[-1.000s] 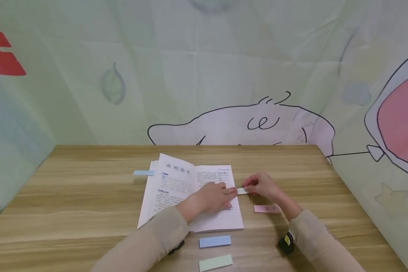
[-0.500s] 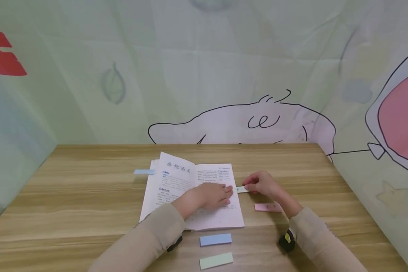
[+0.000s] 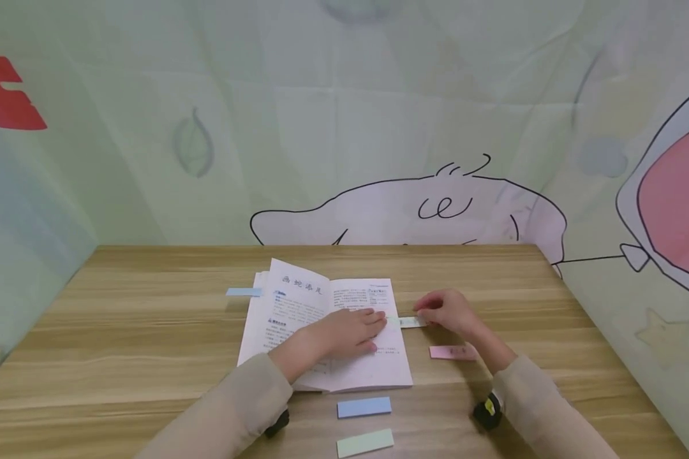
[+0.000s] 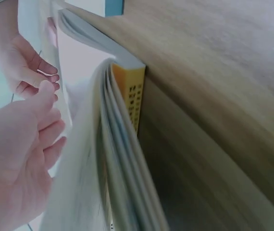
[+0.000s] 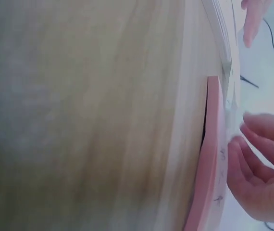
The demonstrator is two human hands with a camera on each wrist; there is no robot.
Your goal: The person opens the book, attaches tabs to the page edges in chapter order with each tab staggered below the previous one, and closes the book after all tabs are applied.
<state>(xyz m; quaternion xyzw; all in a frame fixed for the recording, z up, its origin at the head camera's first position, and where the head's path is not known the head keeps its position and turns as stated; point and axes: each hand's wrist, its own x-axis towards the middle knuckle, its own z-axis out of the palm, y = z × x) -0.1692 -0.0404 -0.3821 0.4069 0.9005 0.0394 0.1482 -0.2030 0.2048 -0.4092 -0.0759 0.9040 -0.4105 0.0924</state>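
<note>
An open book (image 3: 373,373) with printed pages lies on the table. My left hand (image 3: 347,335) rests on its right page, fingers extended toward the outer edge. From that edge sticks out a pale green sticky tab (image 3: 411,322) with writing on it. My right hand (image 3: 449,312) is at the tab's outer end, its fingers loosely bent. In the right wrist view a gap shows between the thumb and index fingertips (image 5: 249,118). Just below that hand lies a pink sticky-note pad (image 3: 452,352), also with writing.
A blue tab (image 3: 242,292) juts from the book's left side. In front of the book lie a blue sticky-note pad (image 3: 363,407) and a green one (image 3: 365,442). The wooden table (image 3: 120,331) meets a printed cloth backdrop (image 3: 344,140) at the back.
My left hand has slid a little left, away from the page edge. The right fingertips have shifted right and come off the tab, so more of it shows.
</note>
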